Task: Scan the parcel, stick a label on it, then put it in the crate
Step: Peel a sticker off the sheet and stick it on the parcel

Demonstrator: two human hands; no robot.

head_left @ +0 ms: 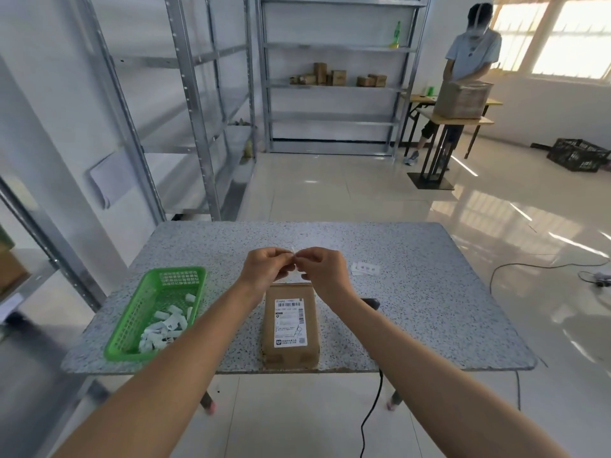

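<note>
A brown cardboard parcel (pixel 291 325) with a white shipping sticker lies on the speckled table (pixel 413 292) near its front edge. Above the parcel's far end, my left hand (pixel 267 269) and my right hand (pixel 325 269) meet, both pinching one small white label (pixel 294 251) between the fingertips. A strip of white labels (pixel 365 268) lies on the table to the right of my hands. The dark scanner (pixel 372 303) is mostly hidden behind my right forearm; its black cable hangs below the table.
A green plastic basket (pixel 132 328) with several white paper scraps sits at the table's left. Metal shelving stands at left and behind. A person works at a desk far right, and a black crate (pixel 577 155) rests on the floor beyond.
</note>
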